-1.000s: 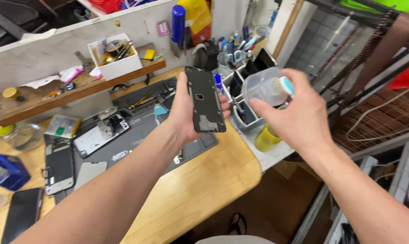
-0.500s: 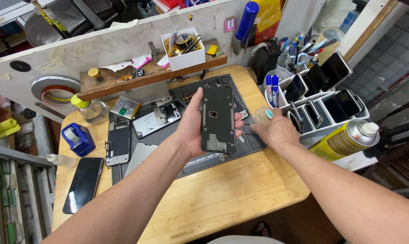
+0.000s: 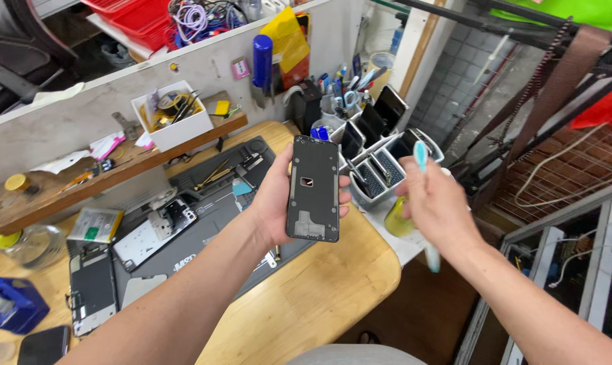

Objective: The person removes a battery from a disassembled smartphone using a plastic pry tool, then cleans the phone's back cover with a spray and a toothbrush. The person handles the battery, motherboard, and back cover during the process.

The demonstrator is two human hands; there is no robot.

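Note:
My left hand [image 3: 271, 203] holds a black phone display panel [image 3: 313, 188] upright above the table edge, its inner side with a small flex connector facing me. My right hand [image 3: 440, 206] is raised just right of the panel, apart from it, and grips a slim brush [image 3: 421, 154] shaped like a toothbrush. Its teal head sticks up above my fingers and the pale handle end shows below my wrist. The brush is motion-blurred.
A grey work mat [image 3: 205, 230] on the wooden table [image 3: 319, 297] carries opened phones [image 3: 93, 290] and small tools. A white rack of phones [image 3: 380, 162] and a yellow can [image 3: 395, 223] stand at the right edge. A white parts box [image 3: 174, 118] sits on the rear shelf, a blue box [image 3: 9, 304] at the left.
My right hand held a clear bottle with a teal cap, lowered to the mat by the panel, and now holds the brush raised. My left hand kept the panel throughout.

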